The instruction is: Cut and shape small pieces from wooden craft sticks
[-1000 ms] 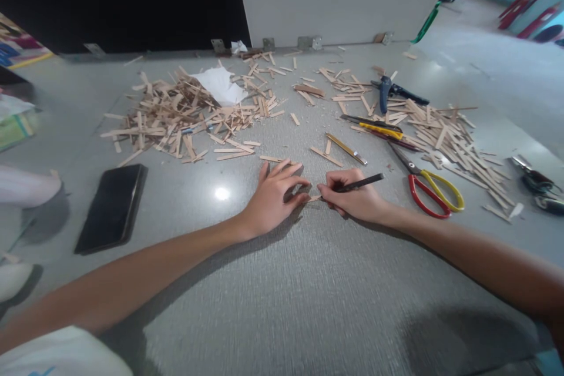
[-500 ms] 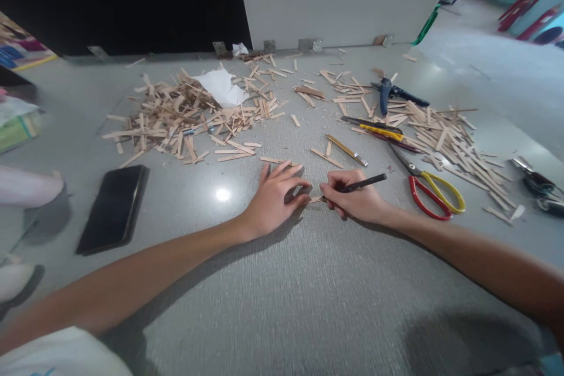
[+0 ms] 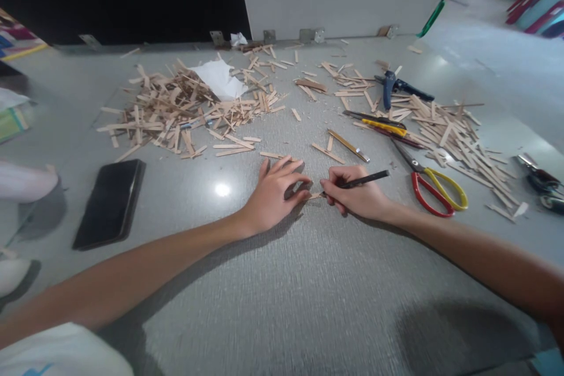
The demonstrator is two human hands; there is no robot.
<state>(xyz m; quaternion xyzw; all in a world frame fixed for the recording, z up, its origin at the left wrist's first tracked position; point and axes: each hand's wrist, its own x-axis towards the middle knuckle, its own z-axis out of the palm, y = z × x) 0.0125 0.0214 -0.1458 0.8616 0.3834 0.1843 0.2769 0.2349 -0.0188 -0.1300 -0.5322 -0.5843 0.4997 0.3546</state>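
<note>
Grey textured bench [image 3: 282,282], seen from above. A small pale wooden stick piece [image 3: 315,195] is pinned flat on the bench near the middle, between the two hands. The left hand [image 3: 274,194] is laid palm down with fingers spread, its grip released, only the fingertips [image 3: 304,195] pressed on the stick's left end. The right hand [image 3: 358,195] is clenched around a slim black knife-like tool [image 3: 363,180], its tip set on the stick's right end just beside the left fingertips; whether a blade or a pen point is presented cannot be told. Judged risks: the tip is worked very close to the holding fingertips, so a slip toward the left could nick them; the stick is held at one end only, so it could pivot or skid on the bench under pressure, or be split along the grain. Just right of the right hand, red-and-yellow-handled scissors [image 3: 434,189] are laid; farther off, a yellow-and-black utility knife [image 3: 379,124] and blue-handled pliers [image 3: 394,87]. Heaps of cut wooden sticks [image 3: 176,111] are spread across the far left, more at the far right. A black smartphone [image 3: 110,202] lies face up at the near left. No brand, label or writing can be read on anything.
</note>
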